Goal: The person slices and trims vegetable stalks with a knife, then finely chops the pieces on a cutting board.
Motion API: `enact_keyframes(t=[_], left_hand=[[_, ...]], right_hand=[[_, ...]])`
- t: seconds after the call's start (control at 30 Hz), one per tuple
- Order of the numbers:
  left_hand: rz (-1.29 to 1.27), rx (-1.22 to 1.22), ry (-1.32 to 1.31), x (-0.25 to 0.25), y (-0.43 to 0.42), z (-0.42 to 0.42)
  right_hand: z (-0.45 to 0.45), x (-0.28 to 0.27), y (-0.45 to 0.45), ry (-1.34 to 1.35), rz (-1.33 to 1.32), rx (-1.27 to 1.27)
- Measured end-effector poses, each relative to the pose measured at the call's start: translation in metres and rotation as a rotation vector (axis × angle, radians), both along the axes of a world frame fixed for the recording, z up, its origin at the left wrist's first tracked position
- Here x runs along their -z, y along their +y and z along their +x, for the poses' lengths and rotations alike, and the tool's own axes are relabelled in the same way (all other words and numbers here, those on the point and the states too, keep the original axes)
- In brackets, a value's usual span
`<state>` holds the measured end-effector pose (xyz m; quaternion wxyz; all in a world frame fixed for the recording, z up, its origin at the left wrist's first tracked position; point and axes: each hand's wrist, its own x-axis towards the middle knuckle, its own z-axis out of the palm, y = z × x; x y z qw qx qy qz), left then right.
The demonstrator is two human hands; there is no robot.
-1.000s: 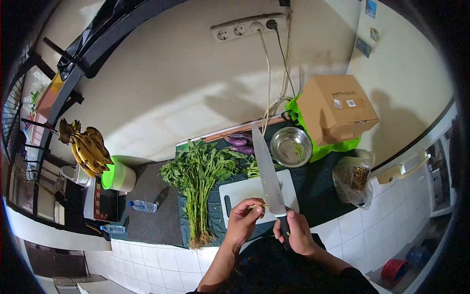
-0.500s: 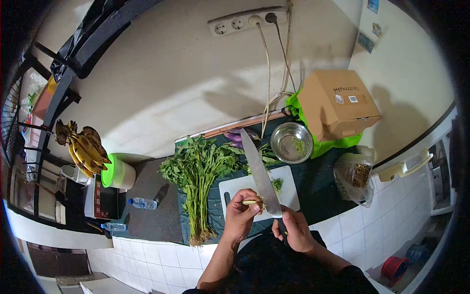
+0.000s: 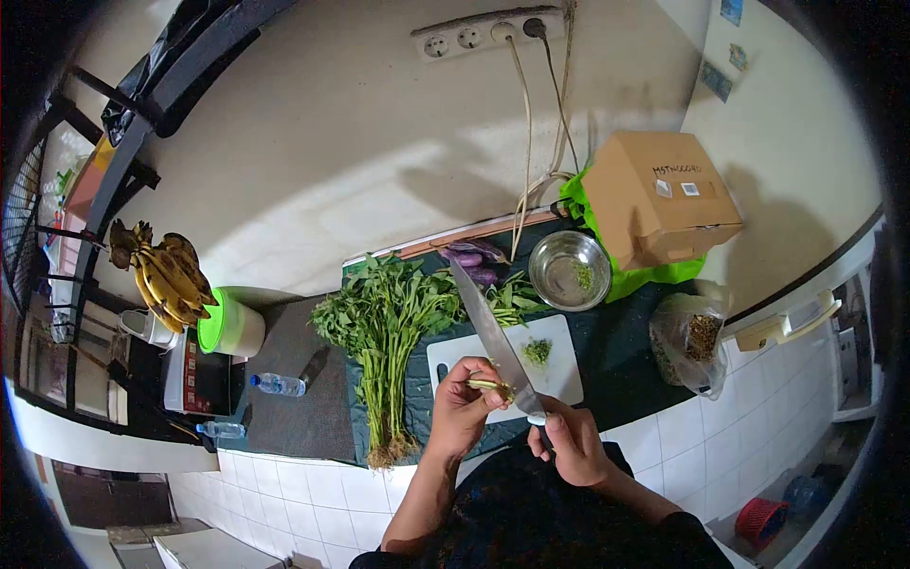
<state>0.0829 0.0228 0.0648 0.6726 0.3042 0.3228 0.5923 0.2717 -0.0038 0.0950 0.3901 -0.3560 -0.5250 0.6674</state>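
My left hand (image 3: 463, 410) pinches a small pale yellow-green piece (image 3: 491, 387) between thumb and fingers. In my right hand (image 3: 573, 444) is the black handle of a large knife (image 3: 493, 332), its blade slanting up and left, close beside the piece. Beneath them lies a white cutting board (image 3: 563, 365) with a small heap of chopped green bits (image 3: 536, 353). Left of the board is a big bunch of leafy greens (image 3: 391, 322) with roots toward the front edge. Behind the board are purple eggplants (image 3: 466, 258) and a metal bowl (image 3: 569, 270) holding some green pieces.
At the back right, a cardboard box (image 3: 664, 204) rests on a green bag (image 3: 626, 282). A filled plastic bag (image 3: 687, 341) sits at the right. On the left are a water bottle (image 3: 278, 384), a green-lidded container (image 3: 230, 324) and hanging bananas (image 3: 166, 283).
The knife blade has tilted further left, uncovering the chopped heap on the board. My left hand has turned slightly with the pale piece still pinched. The camera view has shifted slightly.
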Motion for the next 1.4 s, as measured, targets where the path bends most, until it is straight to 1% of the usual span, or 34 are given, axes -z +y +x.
enact_keyframes(t=[0.17, 0.27, 0.33, 0.47, 0.57, 0.67, 0.83, 1.17, 1.23, 1.4], left_hand=[[0.02, 0.015, 0.049, 0.003, 0.0, -0.003], [0.029, -0.003, 0.086, -0.001, -0.001, 0.001], [0.031, 0.003, 0.059, -0.003, -0.003, 0.003], [0.049, -0.02, 0.054, -0.003, -0.004, 0.004], [0.036, -0.028, 0.097, -0.005, -0.004, 0.004], [0.054, -0.039, 0.067, -0.002, -0.003, 0.001], [0.051, -0.008, 0.03, 0.012, -0.004, -0.004], [0.05, -0.027, 0.067, 0.009, -0.005, -0.001], [0.052, -0.037, 0.053, 0.006, -0.005, 0.0], [0.051, -0.021, -0.026, 0.017, -0.005, -0.005]], right_hand=[[0.0, 0.007, -0.004, -0.01, 0.029, 0.007], [-0.001, 0.01, -0.006, 0.029, 0.071, 0.017], [-0.003, 0.008, -0.004, -0.017, 0.146, 0.024], [-0.002, 0.007, -0.005, -0.001, 0.144, 0.018], [-0.003, 0.009, -0.006, 0.024, 0.142, 0.021], [-0.005, 0.011, -0.006, 0.056, 0.144, 0.029], [-0.004, 0.009, -0.006, 0.02, 0.183, 0.032], [-0.005, 0.013, -0.006, -0.044, 0.223, 0.037], [-0.005, 0.011, -0.006, -0.032, 0.171, 0.023], [-0.006, 0.009, -0.006, -0.043, 0.211, 0.021]])
